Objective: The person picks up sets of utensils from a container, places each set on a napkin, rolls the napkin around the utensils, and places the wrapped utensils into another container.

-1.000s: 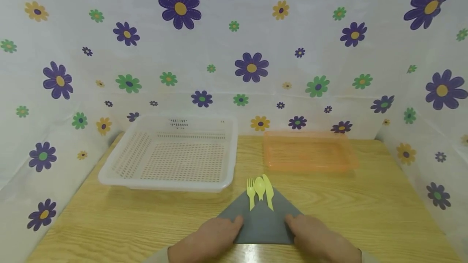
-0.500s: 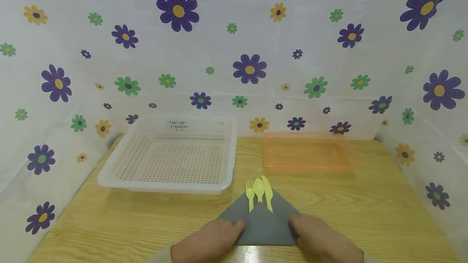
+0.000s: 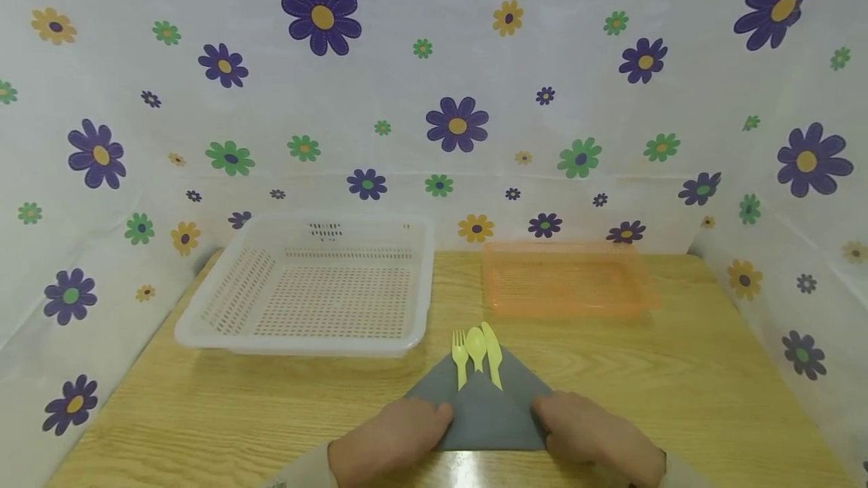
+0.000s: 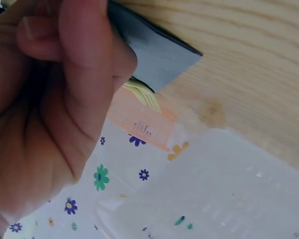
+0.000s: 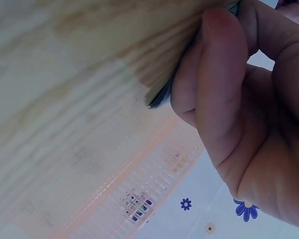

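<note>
A grey napkin (image 3: 484, 416), folded to a peaked shape, lies at the front of the wooden table. Out of its upper fold stick a pale yellow fork (image 3: 459, 356), spoon (image 3: 476, 345) and knife (image 3: 493, 356), side by side; their lower handles are hidden in the cloth. My left hand (image 3: 400, 431) pinches the napkin's left side, with the thumb on top. On the right side, my right hand (image 3: 590, 428) grips the edge in the same way. In the left wrist view, a napkin corner (image 4: 169, 59) and the fork's tines (image 4: 148, 97) show beyond the curled fingers.
A white perforated basket (image 3: 298, 345) stands at the back left, with an orange slotted tray (image 3: 570, 311) at the back right. Behind them and at both sides hangs a flower-print sheet (image 3: 400, 81). The wooden table (image 3: 678, 367) extends around the napkin.
My right hand has shifted slightly outward on the napkin's right side. The left hand stays at its side. The whole head view has drifted a little.
</note>
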`<state>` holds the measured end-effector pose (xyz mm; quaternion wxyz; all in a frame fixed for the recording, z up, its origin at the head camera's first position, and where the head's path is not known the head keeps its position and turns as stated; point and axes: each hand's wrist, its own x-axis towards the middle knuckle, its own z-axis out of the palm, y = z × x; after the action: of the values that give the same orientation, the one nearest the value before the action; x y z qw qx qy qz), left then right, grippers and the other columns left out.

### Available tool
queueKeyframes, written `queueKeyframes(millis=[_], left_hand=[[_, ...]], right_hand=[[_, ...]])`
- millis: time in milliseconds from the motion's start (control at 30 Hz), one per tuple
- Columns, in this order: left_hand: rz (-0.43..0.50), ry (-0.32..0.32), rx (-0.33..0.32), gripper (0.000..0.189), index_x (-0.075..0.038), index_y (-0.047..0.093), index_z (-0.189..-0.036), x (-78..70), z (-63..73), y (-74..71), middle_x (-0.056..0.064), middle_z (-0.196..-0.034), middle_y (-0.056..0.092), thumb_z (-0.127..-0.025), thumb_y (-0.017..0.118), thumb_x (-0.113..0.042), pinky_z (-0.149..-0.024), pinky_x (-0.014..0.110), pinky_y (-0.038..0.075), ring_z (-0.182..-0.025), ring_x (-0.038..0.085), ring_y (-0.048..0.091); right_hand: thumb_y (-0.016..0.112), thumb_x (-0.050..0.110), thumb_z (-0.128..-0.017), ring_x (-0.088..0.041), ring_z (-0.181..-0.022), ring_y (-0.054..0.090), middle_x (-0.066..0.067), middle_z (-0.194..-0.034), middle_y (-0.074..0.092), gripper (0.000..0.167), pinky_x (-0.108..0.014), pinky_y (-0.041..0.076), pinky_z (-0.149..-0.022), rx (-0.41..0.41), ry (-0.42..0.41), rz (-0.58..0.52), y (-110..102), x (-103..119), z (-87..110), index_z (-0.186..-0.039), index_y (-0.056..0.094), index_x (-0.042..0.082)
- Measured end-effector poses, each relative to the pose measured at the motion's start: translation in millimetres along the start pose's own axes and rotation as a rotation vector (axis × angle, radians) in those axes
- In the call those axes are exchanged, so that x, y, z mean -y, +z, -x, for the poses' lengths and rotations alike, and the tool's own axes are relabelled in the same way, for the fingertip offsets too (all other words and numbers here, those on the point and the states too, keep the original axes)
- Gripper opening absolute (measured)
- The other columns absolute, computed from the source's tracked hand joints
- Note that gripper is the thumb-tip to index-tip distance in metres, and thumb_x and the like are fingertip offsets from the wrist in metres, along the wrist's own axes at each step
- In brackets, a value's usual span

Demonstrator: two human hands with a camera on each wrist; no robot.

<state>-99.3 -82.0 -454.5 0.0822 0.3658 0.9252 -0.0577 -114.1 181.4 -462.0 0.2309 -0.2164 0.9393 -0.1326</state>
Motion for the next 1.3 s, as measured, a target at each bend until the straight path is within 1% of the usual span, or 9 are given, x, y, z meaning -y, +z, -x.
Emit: queueKeyframes(millis=[133, 233, 400, 567, 767, 867, 1067, 1167, 1300], left_hand=[[0.087, -0.02, 0.081, 0.015, -0.014, 0.055, -0.093, 3.9, -2.4, -1.0, 0.001, -0.078, 0.06, -0.088, 0.067, -0.008, -0.061, 0.029, 0.051, -0.069, 0.014, 0.059], [0.08, -0.016, 0.079, 0.016, -0.015, 0.057, -0.091, 4.8, -3.3, -2.1, 0.0, -0.079, 0.062, -0.084, 0.07, -0.009, -0.061, 0.031, 0.052, -0.07, 0.014, 0.06], [-0.033, 0.026, -0.069, 0.015, -0.014, 0.054, -0.084, -0.3, -1.8, -2.7, -0.001, -0.069, 0.058, -0.083, 0.069, -0.011, -0.048, 0.031, 0.047, -0.058, 0.014, 0.057], [-0.085, 0.091, -0.235, 0.014, -0.012, 0.05, -0.096, -6.6, -5.5, 1.8, -0.004, -0.065, 0.052, -0.089, 0.062, -0.015, -0.045, 0.026, 0.043, -0.055, 0.012, 0.053], [-0.146, 0.229, -0.34, 0.005, -0.014, 0.051, -0.103, -9.9, -21.1, 4.7, -0.001, -0.096, 0.051, -0.1, 0.053, -0.018, -0.05, 0.018, 0.04, -0.073, 0.012, 0.052], [-0.244, 0.321, -0.382, 0.008, -0.015, 0.053, -0.109, -7.6, -29.3, 5.8, 0.001, -0.11, 0.051, -0.103, 0.05, -0.019, -0.052, 0.015, 0.04, -0.083, 0.012, 0.053], [-0.383, 0.495, -0.443, 0.024, -0.022, 0.056, -0.126, -1.6, -42.0, 11.5, -0.001, -0.136, 0.051, -0.106, 0.042, -0.024, -0.086, 0.023, 0.048, -0.113, 0.014, 0.052], [-0.385, 0.561, -0.45, 0.035, -0.021, 0.053, -0.136, 0.5, -46.1, 14.9, -0.001, -0.144, 0.049, -0.108, 0.036, -0.033, -0.105, 0.03, 0.039, -0.127, 0.015, 0.046], [-0.356, 0.598, -0.381, 0.054, -0.016, 0.042, -0.15, 3.6, -49.3, 19.9, 0.002, -0.158, 0.036, -0.107, 0.026, -0.045, -0.117, 0.035, 0.025, -0.147, 0.019, 0.029]], right_hand=[[0.068, -0.002, -0.081, -0.016, -0.064, 0.045, 0.001, -0.07, 0.052, 0.015, -0.034, 0.041, -0.06, 0.007, 0.02, 0.005, -1, 1, 0.8, -0.084, 0.058, 0.009], [0.067, -0.002, -0.081, -0.015, -0.063, 0.044, 0.001, -0.069, 0.051, 0.015, -0.033, 0.04, -0.059, 0.004, 0.013, 0.002, -1, 1, 1.6, -0.083, 0.058, 0.009], [0.067, -0.003, -0.08, -0.015, -0.063, 0.044, 0.001, -0.069, 0.051, 0.015, -0.033, 0.039, -0.059, 0.0, 0.009, 0.003, -1, 2, 1.9, -0.083, 0.058, 0.009], [0.067, -0.002, -0.08, -0.015, -0.064, 0.044, 0.001, -0.07, 0.052, 0.015, -0.033, 0.04, -0.059, 0.003, 0.004, -0.006, -2, 3, 2.0, -0.083, 0.058, 0.009], [0.067, -0.003, -0.08, -0.013, -0.061, 0.041, 0.002, -0.067, 0.048, 0.018, -0.029, 0.035, -0.056, 0.012, -0.02, -0.019, -2, 0, 2.7, -0.081, 0.056, 0.011], [0.067, -0.004, -0.08, -0.011, -0.058, 0.038, 0.004, -0.065, 0.045, 0.02, -0.026, 0.032, -0.054, 0.011, -0.042, -0.018, -2, -1, 2.8, -0.079, 0.054, 0.012], [0.068, -0.002, -0.08, -0.009, -0.059, 0.039, 0.005, -0.066, 0.047, 0.019, -0.027, 0.034, -0.054, -0.002, -0.088, 0.005, -2, -3, 3.0, -0.081, 0.055, 0.011], [0.068, -0.002, -0.079, -0.008, -0.058, 0.039, 0.006, -0.066, 0.047, 0.019, -0.026, 0.035, -0.053, -0.025, -0.14, 0.01, -2, -5, 4.5, -0.081, 0.054, 0.011], [0.067, -0.004, -0.078, -0.005, -0.056, 0.038, 0.008, -0.065, 0.045, 0.021, -0.024, 0.035, -0.051, -0.052, -0.202, -0.004, 0, -7, 6.0, -0.082, 0.054, 0.012]])
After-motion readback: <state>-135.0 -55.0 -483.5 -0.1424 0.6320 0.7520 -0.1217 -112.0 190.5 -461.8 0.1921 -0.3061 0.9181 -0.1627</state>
